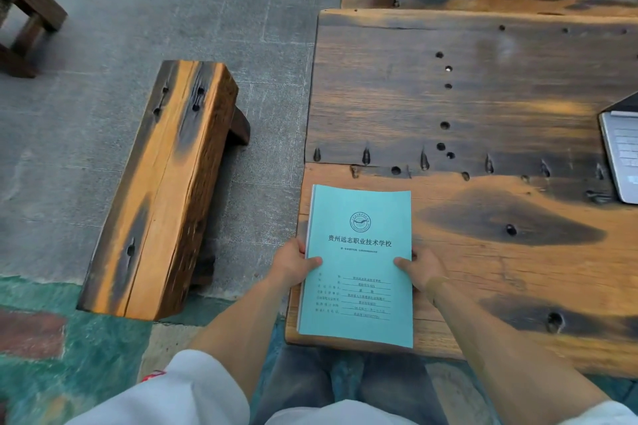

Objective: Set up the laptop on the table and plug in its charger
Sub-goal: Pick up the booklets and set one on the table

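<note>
- The laptop [621,155] sits at the far right of the table [483,86], cut off by the frame edge; I see only its left side, the lid raised and a strip of pale keyboard deck showing.
- It is well apart from my hands, with a wide stretch of bare, knot-holed plank between us.
- My left hand [293,264] pinches the left edge of a turquoise booklet [359,266], thumb on the cover, the other fingers hidden underneath.
- My right hand [423,269] grips the booklet's right edge the same way, thumb pressed on top, fingers tucked below.
- The booklet lies at the table's near left corner, its lower edge reaching the table's front edge and its left edge running close along the table's side.
- To the left, across a strip of grey paving, a wooden bench [162,190] stands apart from the table.
- Another piece of dark wooden furniture [24,21] shows at the top left corner, far off.
- The table's middle and far planks are open.
</note>
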{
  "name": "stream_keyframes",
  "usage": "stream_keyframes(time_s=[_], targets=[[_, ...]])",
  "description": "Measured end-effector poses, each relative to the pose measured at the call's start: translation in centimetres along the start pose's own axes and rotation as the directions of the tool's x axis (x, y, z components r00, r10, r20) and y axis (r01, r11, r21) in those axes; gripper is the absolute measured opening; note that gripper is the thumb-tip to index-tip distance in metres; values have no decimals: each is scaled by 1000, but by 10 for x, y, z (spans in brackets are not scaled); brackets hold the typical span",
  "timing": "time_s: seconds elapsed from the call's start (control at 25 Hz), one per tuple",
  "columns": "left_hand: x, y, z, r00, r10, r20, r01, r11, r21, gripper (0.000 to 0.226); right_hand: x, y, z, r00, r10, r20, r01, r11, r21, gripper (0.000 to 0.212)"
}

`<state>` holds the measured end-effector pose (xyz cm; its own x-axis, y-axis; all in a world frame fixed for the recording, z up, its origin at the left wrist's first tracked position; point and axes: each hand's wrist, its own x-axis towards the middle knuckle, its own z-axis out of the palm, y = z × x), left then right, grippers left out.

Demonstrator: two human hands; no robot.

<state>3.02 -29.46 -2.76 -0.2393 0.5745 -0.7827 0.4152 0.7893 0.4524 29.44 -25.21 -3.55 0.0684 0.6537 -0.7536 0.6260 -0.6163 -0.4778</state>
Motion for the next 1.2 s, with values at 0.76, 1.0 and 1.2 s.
stream_keyframes(time_s=[0.76, 1.0, 1.2], targets=[[-7, 8, 3, 997, 59, -52, -26, 868, 497, 38, -8, -17, 13, 977, 86, -194, -110, 987, -120, 16], [-5, 16, -3, 996, 87, -1, -68, 785, 616, 55, -8, -18, 17, 981, 73, -179, -105, 979, -175, 26], [-5, 20, -14, 992, 118, 38, -116, 771, 626, 49, -15, -16, 11, 992, 47, -121, -69, 980, -184, 38]])
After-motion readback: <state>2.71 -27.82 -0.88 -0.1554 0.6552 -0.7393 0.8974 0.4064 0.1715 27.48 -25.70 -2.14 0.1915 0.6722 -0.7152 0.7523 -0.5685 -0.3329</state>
